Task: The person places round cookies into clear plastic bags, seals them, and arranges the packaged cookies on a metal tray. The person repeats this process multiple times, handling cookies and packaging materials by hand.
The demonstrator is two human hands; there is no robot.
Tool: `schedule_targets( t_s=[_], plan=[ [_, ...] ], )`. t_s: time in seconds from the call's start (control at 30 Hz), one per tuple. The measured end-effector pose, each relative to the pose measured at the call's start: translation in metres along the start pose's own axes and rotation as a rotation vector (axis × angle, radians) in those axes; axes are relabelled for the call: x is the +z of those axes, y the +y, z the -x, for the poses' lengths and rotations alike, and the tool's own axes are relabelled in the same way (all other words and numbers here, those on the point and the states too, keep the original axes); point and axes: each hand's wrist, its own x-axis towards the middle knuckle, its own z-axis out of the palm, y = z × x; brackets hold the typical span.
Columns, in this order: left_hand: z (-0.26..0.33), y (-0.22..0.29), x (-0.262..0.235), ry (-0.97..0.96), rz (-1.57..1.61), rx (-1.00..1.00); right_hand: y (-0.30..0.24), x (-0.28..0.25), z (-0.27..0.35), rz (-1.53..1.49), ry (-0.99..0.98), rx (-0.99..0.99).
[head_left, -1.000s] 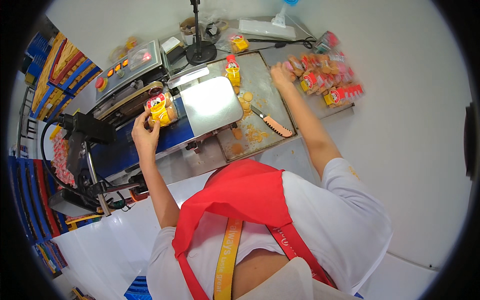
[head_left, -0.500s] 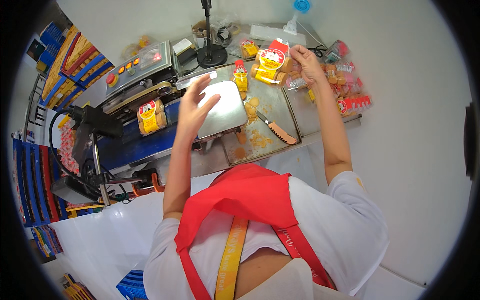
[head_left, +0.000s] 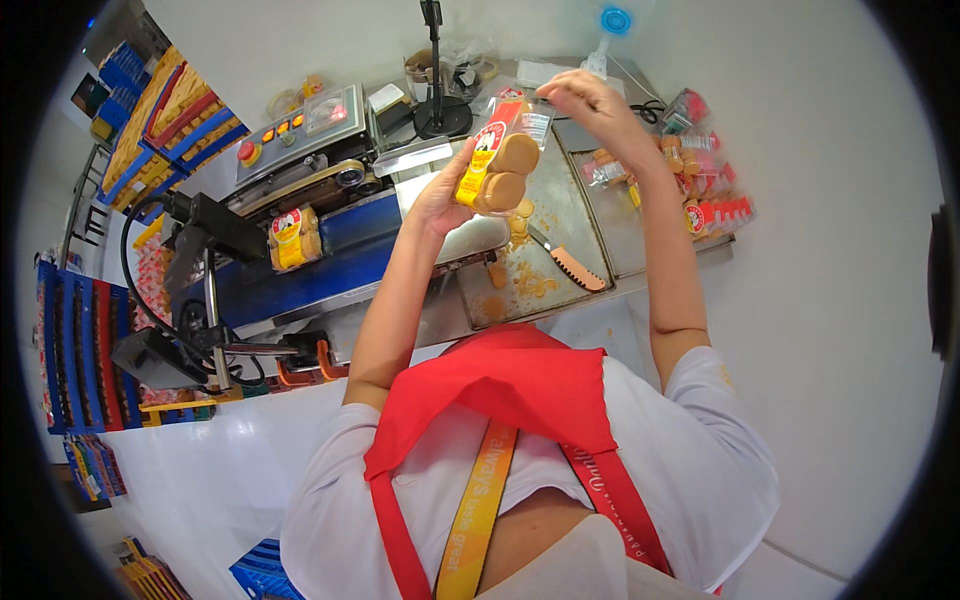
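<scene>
My left hand is closed around the lower side of a clear plastic packet of round cookies with a yellow and red label. The packet is tilted above a shiny metal plate at the end of the blue conveyor belt. My right hand has its fingers pinched together at the clear top end of the same packet; the exact fingertip contact is hard to make out. Another cookie packet lies on the belt to the left.
A metal tray holds crumbs, cookie pieces and an orange-handled knife. Several filled packets are heaped at the right. Behind the belt stands a machine control panel, beside a black round-based stand. A black device on an arm overhangs the belt's left.
The cookie packet has moved left and turned, and my left hand, earlier open and empty, now grips it. My right hand has shifted left with its top end. The belt packet has slid slightly left.
</scene>
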Motion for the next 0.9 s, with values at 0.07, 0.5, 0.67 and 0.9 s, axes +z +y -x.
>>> schedule_targets(
  t_s=[0.07, 0.5, 0.67, 0.9],
  plan=[
    [-0.001, -0.001, -0.008, -0.058, 0.107, -0.057, -0.001, 0.005, -0.004, 0.016, -0.135, -0.013],
    [-0.001, -0.009, -0.022, -0.348, 0.466, -0.294, 0.005, 0.015, -0.006, -0.213, -0.236, -0.178],
    [0.001, -0.01, 0.01, -0.311, 0.367, -0.111, 0.009, 0.03, -0.007, -0.193, -0.107, -0.212],
    [-0.001, -0.012, 0.017, 0.033, -0.458, 0.528, 0.007, 0.036, -0.013, -0.238, 0.198, 0.076]
  ],
)
